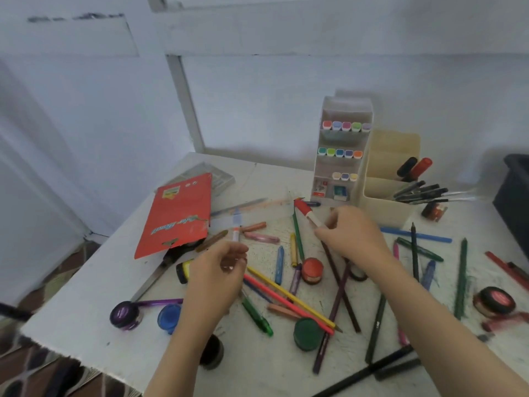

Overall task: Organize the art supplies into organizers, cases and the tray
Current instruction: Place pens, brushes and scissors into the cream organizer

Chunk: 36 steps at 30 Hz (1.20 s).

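Right hand (352, 236) gripping red-capped white marker (307, 212), left hand (220, 267) pinching blurred pale-capped pen (236, 226), loose coloured pencils (286, 296) and round paint pots (307, 333) crowding white desk (86, 310) beneath, cream plastic organizer (386, 207) behind marker, orange card box (177, 216) left.

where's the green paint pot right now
In the head view, the green paint pot stands near the front middle of the table, just below the lower ends of the yellow pencil and pink pencil, with the green pen to its left.
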Motion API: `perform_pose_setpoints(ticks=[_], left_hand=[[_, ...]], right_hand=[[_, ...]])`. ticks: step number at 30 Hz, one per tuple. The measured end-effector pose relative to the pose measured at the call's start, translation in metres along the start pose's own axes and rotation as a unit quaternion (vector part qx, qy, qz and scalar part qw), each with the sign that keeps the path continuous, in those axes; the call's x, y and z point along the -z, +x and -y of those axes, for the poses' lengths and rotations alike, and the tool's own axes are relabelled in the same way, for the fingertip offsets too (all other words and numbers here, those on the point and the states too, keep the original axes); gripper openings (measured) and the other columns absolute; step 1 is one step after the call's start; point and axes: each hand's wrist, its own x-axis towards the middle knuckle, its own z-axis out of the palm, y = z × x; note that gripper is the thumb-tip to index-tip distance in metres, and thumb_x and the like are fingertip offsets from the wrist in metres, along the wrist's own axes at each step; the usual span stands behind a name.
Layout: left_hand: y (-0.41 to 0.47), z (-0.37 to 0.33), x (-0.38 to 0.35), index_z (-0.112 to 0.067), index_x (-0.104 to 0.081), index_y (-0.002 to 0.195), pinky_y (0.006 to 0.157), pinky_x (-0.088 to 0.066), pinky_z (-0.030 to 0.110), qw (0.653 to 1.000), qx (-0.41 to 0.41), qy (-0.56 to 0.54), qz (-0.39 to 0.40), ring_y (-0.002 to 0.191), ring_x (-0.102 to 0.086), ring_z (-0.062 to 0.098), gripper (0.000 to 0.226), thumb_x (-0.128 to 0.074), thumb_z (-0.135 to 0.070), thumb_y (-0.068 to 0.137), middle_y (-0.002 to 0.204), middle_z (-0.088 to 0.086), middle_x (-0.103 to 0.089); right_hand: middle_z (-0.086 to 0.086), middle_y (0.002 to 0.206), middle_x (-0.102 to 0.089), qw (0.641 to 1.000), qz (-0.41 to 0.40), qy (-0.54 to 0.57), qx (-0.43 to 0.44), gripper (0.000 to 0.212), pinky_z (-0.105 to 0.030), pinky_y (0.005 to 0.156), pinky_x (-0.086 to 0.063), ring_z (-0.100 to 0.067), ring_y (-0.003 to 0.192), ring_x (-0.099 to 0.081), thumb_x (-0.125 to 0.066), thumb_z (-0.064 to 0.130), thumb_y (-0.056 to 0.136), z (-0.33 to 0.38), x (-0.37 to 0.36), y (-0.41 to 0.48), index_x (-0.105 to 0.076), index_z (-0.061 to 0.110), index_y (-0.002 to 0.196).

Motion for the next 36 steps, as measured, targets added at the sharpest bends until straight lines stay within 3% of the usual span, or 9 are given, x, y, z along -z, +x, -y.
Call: perform_pose_setpoints(ticks=[3, 7, 9, 15, 19, 22, 25, 29, 36], left_hand=[[-0.009, 0.012, 0.017, -0.028, -0.067, 0.094, 0.073, -0.036, -0.002, 0.998, -0.004, 0.044, -0.055, 0.085, -0.055, -0.014, 0.025, -0.065, -0.006, 0.084, 0.091, -0.026, -0.062], [-0.02, 0.024, 0.031, -0.027, -0.068, 0.092, 0.072, -0.035, 0.003, 0.991, 0.008, 0.073, -0.108, 0.084, -0.051, -0.011, 0.027, -0.068, -0.002, 0.081, 0.09, -0.029, -0.058], [-0.021, 0.024, 0.031, -0.027, -0.068, 0.09, 0.072, -0.035, 0.001, 0.991, 0.005, 0.058, -0.117, 0.084, -0.051, -0.015, 0.028, -0.068, 0.0, 0.081, 0.09, -0.029, -0.058], [-0.008, 0.01, 0.014, -0.031, -0.067, 0.093, 0.08, -0.035, 0.012, 0.996, -0.026, 0.038, -0.078, 0.093, -0.049, -0.016, 0.026, -0.066, -0.006, 0.083, 0.096, -0.029, -0.059], [0.001, -0.008, 0.001, -0.034, -0.065, 0.091, 0.077, -0.032, 0.001, 0.997, -0.048, 0.022, -0.062, 0.091, -0.046, -0.021, 0.028, -0.066, -0.008, 0.084, 0.094, -0.032, -0.056], [0.009, -0.019, -0.007, -0.042, -0.06, 0.087, 0.076, -0.034, -0.002, 0.996, -0.074, 0.01, -0.05, 0.091, -0.047, -0.024, 0.035, -0.065, -0.007, 0.085, 0.092, -0.031, -0.058], [0.016, -0.025, -0.015, -0.043, -0.061, 0.09, 0.077, -0.034, 0.004, 0.997, -0.078, 0.0, -0.03, 0.092, -0.049, -0.02, 0.034, -0.064, -0.01, 0.086, 0.094, -0.031, -0.059], [0.021, -0.024, -0.02, -0.032, -0.068, 0.098, 0.082, -0.033, 0.007, 0.996, -0.087, 0.005, -0.021, 0.096, -0.05, -0.016, 0.025, -0.064, -0.011, 0.086, 0.096, -0.028, -0.061], [0.017, -0.024, -0.017, -0.05, -0.058, 0.084, 0.082, -0.038, 0.011, 0.996, -0.088, -0.003, -0.03, 0.095, -0.048, -0.024, 0.044, -0.065, -0.007, 0.085, 0.087, -0.035, -0.06]], right_hand=[[0.005, 0.087, -0.058, 0.994, 0.02, 0.11, -0.008, 0.013, -0.02, 0.055, -0.038, -0.004, 0.073, -0.051, -0.064, 0.027, 0.085, -0.007, 0.022, -0.01, -0.055, 0.022, 0.093], [0.001, 0.091, -0.06, 0.972, -0.016, 0.235, 0.017, 0.07, -0.019, 0.054, -0.049, -0.014, 0.068, -0.064, -0.064, 0.014, 0.085, -0.011, 0.047, -0.025, -0.024, 0.033, 0.139], [-0.001, 0.089, -0.061, 0.965, -0.055, 0.249, 0.058, 0.088, -0.016, 0.048, -0.049, -0.013, 0.055, -0.065, -0.065, 0.007, 0.084, -0.011, 0.059, -0.03, -0.008, 0.042, 0.141], [-0.009, 0.089, -0.06, 0.94, -0.186, 0.249, 0.14, 0.047, -0.028, 0.058, -0.058, -0.018, 0.06, -0.066, -0.056, 0.007, 0.091, -0.02, 0.089, -0.012, -0.029, 0.03, 0.121], [0.009, 0.079, -0.053, 0.918, -0.328, 0.161, 0.156, 0.037, -0.013, 0.064, -0.052, 0.0, 0.067, -0.062, -0.054, 0.007, 0.093, -0.029, 0.108, 0.005, -0.033, 0.011, 0.124], [0.016, 0.07, -0.047, 0.916, -0.353, 0.12, 0.149, 0.027, -0.001, 0.059, -0.041, 0.01, 0.062, -0.055, -0.05, 0.006, 0.095, -0.037, 0.114, 0.019, -0.039, 0.003, 0.12], [0.017, 0.075, -0.051, 0.941, -0.304, 0.069, 0.133, 0.021, -0.008, 0.059, -0.038, -0.001, 0.066, -0.053, -0.046, 0.01, 0.098, -0.047, 0.108, 0.033, -0.043, 0.008, 0.119], [-0.006, 0.098, -0.067, 0.953, -0.263, -0.074, 0.132, 0.023, -0.036, 0.087, -0.04, -0.026, 0.087, -0.061, -0.049, 0.018, 0.097, -0.061, 0.093, 0.049, -0.055, 0.014, 0.118], [-0.009, 0.113, -0.066, 0.931, -0.261, -0.247, 0.065, 0.028, -0.046, 0.097, -0.023, -0.032, 0.108, -0.051, -0.047, 0.027, 0.096, -0.077, 0.08, 0.056, -0.069, 0.017, 0.11]])
